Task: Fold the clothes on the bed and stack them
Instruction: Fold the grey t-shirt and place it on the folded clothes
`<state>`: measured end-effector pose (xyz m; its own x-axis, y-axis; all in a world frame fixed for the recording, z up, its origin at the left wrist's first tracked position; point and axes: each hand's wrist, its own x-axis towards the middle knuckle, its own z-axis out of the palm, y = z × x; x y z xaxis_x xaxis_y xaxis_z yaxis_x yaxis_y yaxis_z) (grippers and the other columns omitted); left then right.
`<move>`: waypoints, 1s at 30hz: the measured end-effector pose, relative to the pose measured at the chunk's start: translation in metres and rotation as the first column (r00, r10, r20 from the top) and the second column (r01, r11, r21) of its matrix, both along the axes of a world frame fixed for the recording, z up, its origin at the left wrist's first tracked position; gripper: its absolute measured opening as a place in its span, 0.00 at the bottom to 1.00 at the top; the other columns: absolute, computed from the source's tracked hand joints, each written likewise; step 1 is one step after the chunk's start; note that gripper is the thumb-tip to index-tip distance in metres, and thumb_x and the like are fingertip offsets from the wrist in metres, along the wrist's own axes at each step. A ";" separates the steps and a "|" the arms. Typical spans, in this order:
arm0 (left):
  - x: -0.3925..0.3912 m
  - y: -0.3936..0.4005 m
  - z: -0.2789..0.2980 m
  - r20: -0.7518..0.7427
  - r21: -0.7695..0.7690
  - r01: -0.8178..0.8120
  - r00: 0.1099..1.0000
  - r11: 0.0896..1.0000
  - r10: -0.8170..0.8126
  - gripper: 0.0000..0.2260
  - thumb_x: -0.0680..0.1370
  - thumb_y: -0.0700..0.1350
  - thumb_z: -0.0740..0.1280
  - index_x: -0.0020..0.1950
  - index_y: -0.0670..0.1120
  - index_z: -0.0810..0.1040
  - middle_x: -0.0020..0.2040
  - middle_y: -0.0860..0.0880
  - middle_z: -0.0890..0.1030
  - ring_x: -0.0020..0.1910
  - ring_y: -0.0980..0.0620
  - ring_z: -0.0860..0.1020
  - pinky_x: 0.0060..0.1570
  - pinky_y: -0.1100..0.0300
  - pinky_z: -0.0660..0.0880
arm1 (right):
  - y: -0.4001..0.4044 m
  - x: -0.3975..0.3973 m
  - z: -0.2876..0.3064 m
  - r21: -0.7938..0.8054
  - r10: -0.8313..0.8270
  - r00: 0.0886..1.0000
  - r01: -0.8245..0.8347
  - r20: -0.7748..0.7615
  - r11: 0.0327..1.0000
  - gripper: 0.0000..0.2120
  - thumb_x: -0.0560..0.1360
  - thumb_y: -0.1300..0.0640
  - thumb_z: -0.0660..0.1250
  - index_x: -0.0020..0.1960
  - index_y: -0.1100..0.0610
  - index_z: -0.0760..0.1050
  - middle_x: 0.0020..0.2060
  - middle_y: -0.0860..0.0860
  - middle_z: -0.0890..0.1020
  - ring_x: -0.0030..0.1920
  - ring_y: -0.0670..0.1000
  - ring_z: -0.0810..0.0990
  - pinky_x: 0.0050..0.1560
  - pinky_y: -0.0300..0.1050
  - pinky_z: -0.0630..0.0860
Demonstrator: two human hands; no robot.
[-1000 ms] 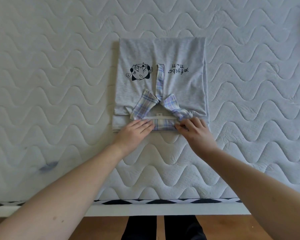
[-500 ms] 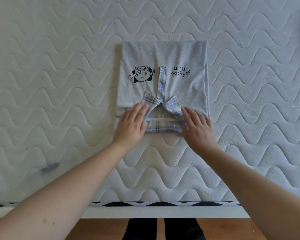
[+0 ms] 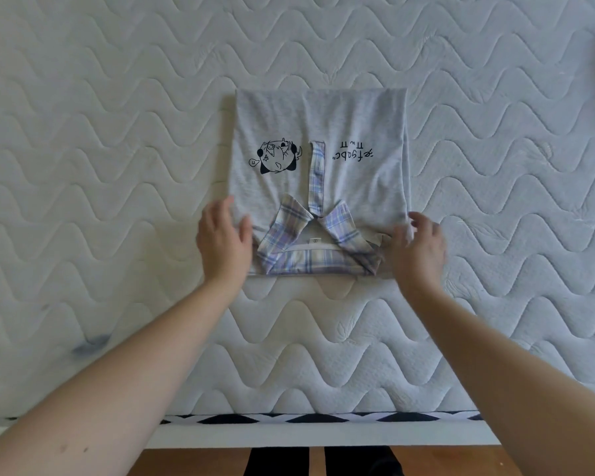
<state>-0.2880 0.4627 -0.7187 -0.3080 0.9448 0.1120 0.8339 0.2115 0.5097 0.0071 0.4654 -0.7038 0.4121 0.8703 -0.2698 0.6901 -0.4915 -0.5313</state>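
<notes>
A folded grey shirt (image 3: 354,180) with a plaid collar (image 3: 315,243) is laid flat on the quilted white mattress (image 3: 117,132) of a bed, seen from above through a head-worn camera. It is flanked at its near corners by two bare hands. The left hand (image 3: 224,240) is held at the shirt's near left corner, fingers loosely spread and thumb (image 3: 245,225) resting against the grey cloth beside the collar; nothing is clasped in it. The right hand (image 3: 418,249) is placed at the near right corner, blurred, with its fingers partly curled over the shirt's edge; whether cloth is pinched between them cannot be told. Both forearms are stretched in from the bottom corners of the view.

The shirt is folded into a neat rectangle, collar end nearest the person. A plaid placket (image 3: 317,182) is run up from the collar along the middle. A black cartoon print (image 3: 276,160) is shown on the left of the placket and a line of black lettering (image 3: 352,153) on the right, both upside down from this view.

A dark smudge (image 3: 90,345) is marked on the mattress near the left forearm. The mattress edge is trimmed with a black-and-white patterned band (image 3: 289,418), and a wooden floor (image 3: 193,462) is visible below it
</notes>
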 end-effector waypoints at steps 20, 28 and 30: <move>-0.028 0.022 -0.002 0.202 -0.531 -0.110 0.947 0.840 0.251 0.20 0.74 0.54 0.72 0.57 0.41 0.75 0.49 0.46 0.79 0.48 0.44 0.78 0.48 0.55 0.72 | 0.019 0.029 -0.004 -0.260 -0.127 0.989 0.103 -0.075 0.960 0.15 0.75 0.46 0.70 0.52 0.56 0.74 0.50 0.54 0.80 0.51 0.55 0.77 0.48 0.47 0.71; -0.027 0.019 0.005 0.212 -0.574 -0.089 0.944 0.814 0.253 0.13 0.76 0.49 0.71 0.51 0.44 0.71 0.46 0.45 0.76 0.44 0.46 0.75 0.43 0.58 0.67 | 0.025 0.026 -0.003 -0.432 0.021 1.000 -0.022 -0.009 0.901 0.23 0.73 0.36 0.68 0.49 0.58 0.73 0.49 0.56 0.79 0.46 0.57 0.77 0.38 0.47 0.70; -0.027 0.017 0.004 0.376 -0.578 -0.099 0.849 0.810 0.372 0.17 0.75 0.47 0.72 0.58 0.43 0.71 0.50 0.48 0.78 0.48 0.48 0.77 0.50 0.57 0.72 | 0.026 0.026 -0.004 -0.395 -0.003 0.998 -0.022 -0.064 0.918 0.21 0.76 0.41 0.67 0.52 0.59 0.73 0.47 0.54 0.79 0.45 0.55 0.76 0.39 0.47 0.69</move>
<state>-0.3152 0.4796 -0.7147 -0.4128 0.7016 -0.5808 0.4223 0.7124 0.5605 0.0334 0.4913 -0.7074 0.3755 0.6911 -0.6176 0.6677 -0.6639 -0.3369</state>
